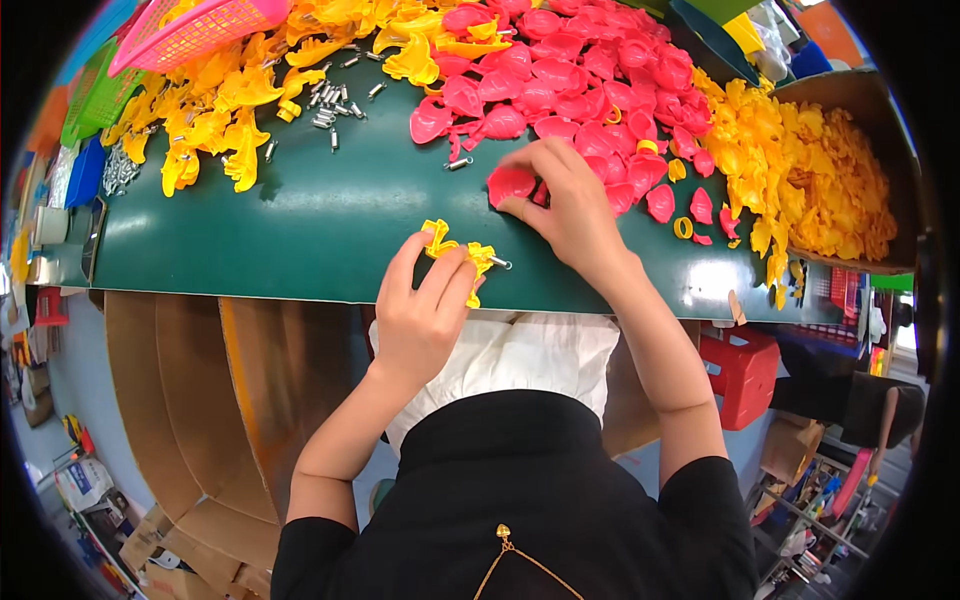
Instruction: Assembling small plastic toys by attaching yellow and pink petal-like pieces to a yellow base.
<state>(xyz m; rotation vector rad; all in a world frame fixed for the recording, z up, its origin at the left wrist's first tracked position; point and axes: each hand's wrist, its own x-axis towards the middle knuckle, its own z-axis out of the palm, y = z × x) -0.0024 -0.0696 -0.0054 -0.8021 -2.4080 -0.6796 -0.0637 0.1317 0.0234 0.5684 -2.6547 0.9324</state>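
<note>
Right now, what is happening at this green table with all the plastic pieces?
A person sits at the green table and handles small plastic parts with both bare hands. The left hand holds a yellow plastic piece with a small metal pin near the table's front edge. The right hand reaches to the heap of pink plastic shells and pinches one pink plastic shell. Heaps of yellow plastic pieces and loose metal pins lie farther back.

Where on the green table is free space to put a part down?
Bare green table lies between the yellow pieces, the metal pins and the left hand. Crowded: the pink pieces by the right hand.
</note>
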